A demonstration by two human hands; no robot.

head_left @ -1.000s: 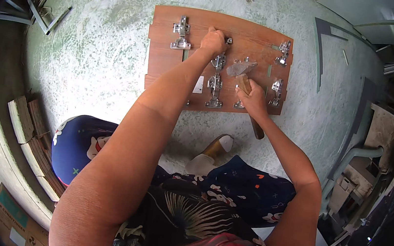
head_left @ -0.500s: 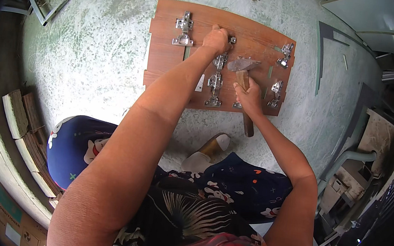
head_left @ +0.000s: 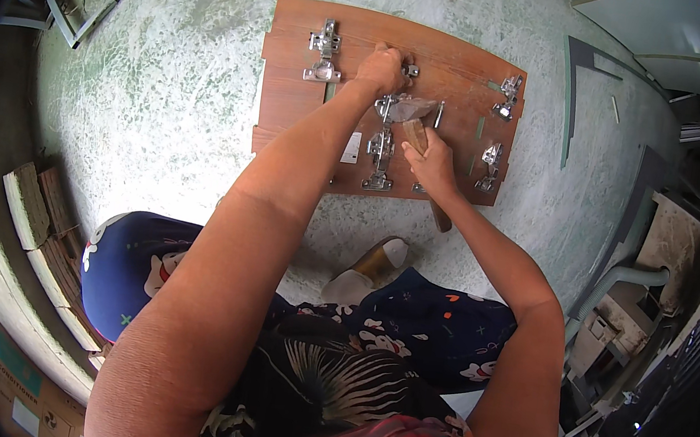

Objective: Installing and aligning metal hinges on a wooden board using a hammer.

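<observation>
- Work surface: I viewed a reddish-brown wood-grain panel [head_left: 466,56] lying flat on the mottled floor [head_left: 168,65], with chrome concealed hinges [head_left: 380,147] spread across its upper face.
- Left hand [head_left: 381,69]: clenched over the panel's upper middle, just beside a small metal hinge part [head_left: 411,70]; whatever the fist enclosed was hidden, so I could not tell its contents.
- Right hand [head_left: 432,167]: wrapped round the shaft of a wooden-handled hammer [head_left: 414,135], whose head was near the left hand, over the middle hinges; contact could not be made out.
- Done: hinges sat at the panel's left, middle and right; I could not tell whether any were fastened.
- Remaining: I judged the work partway, with the spot under the left hand unfinished.
</observation>
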